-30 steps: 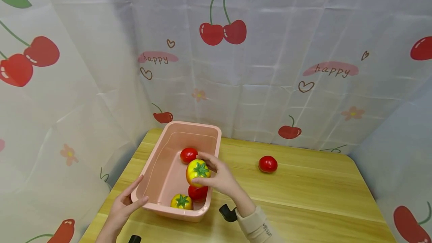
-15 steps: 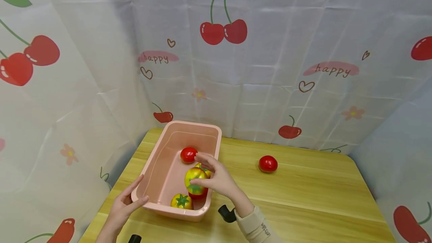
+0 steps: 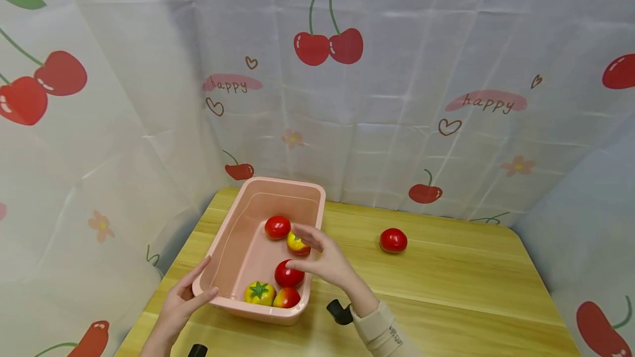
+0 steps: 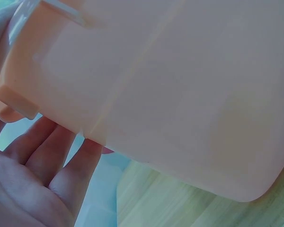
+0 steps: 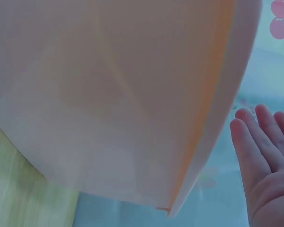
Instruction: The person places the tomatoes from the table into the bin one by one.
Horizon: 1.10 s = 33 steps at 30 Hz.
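A pink plastic bin (image 3: 248,258) stands on the table, tilted slightly in the head view. My left hand (image 3: 175,307) grips its near left corner, thumb over the rim and fingers along the outside; in the left wrist view those fingers (image 4: 80,165) lie against the wall. Inside are several toy tomatoes: a yellow one with a green star-shaped top (image 3: 259,293), a red-and-yellow one (image 3: 286,297), a red one (image 3: 289,274), another red one (image 3: 277,227) and a partly hidden yellow one (image 3: 296,244). Over the right rim hangs my right hand (image 3: 324,258), fingers spread, holding nothing.
One red tomato (image 3: 393,240) lies on the wooden table (image 3: 446,280) to the right of the bin. A cherry-patterned curtain (image 3: 377,125) hangs behind and at both sides. Black wrist-camera parts (image 3: 339,312) sit by the right wrist.
My right hand has let go of a yellow tomato, which dropped and rolled to the bin's near end. The yellow star-topped one shifted slightly left. My left hand stays on the bin.
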Each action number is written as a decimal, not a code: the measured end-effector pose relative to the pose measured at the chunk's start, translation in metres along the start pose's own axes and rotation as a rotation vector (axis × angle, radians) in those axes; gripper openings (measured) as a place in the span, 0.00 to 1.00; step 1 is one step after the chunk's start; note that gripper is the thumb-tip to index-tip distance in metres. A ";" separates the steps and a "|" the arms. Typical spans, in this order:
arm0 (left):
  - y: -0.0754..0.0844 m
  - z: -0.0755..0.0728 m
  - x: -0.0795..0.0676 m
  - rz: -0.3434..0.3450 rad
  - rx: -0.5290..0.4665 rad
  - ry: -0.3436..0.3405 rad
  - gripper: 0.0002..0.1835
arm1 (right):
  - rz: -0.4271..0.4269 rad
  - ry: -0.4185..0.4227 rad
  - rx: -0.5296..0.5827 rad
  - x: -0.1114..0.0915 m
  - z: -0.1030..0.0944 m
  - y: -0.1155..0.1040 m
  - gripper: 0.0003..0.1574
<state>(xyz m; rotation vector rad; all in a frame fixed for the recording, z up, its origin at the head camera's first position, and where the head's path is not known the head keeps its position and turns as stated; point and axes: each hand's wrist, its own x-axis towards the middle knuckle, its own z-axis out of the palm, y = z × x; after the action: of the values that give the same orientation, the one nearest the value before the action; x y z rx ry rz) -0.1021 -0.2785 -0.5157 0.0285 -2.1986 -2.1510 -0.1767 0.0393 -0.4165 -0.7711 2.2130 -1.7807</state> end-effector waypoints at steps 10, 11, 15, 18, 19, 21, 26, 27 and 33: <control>0.000 0.000 0.000 0.003 -0.003 -0.005 0.36 | -0.023 0.050 -0.004 0.011 -0.008 0.044 0.45; 0.000 0.000 0.000 0.002 -0.003 -0.005 0.36 | -0.026 0.057 -0.004 0.011 -0.009 0.046 0.45; 0.000 0.000 0.000 -0.001 0.000 -0.005 0.36 | -0.025 0.083 -0.009 0.011 -0.015 0.053 0.45; 0.000 0.000 0.000 0.006 -0.004 -0.007 0.36 | -0.024 0.106 -0.011 0.011 -0.021 0.057 0.45; -0.001 0.000 0.000 0.011 -0.007 -0.008 0.36 | -0.029 0.113 -0.008 0.011 -0.023 0.058 0.44; -0.001 0.000 0.000 0.022 -0.012 -0.010 0.36 | -0.043 0.131 0.001 0.011 -0.027 0.059 0.44; -0.002 -0.001 0.000 0.036 -0.017 -0.007 0.36 | -0.084 0.174 0.001 0.007 -0.040 0.047 0.42; -0.002 -0.001 0.000 0.034 -0.015 -0.005 0.36 | -0.083 0.183 -0.006 0.006 -0.043 0.044 0.42; -0.001 0.000 0.000 0.018 -0.006 0.000 0.36 | -0.067 0.222 0.002 0.001 -0.061 0.042 0.41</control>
<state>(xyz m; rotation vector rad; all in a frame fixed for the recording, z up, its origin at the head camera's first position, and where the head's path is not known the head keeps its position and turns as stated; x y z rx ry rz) -0.1020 -0.2787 -0.5168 0.0083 -2.1838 -2.1482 -0.2172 0.0958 -0.4407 -0.6849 2.3458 -1.9878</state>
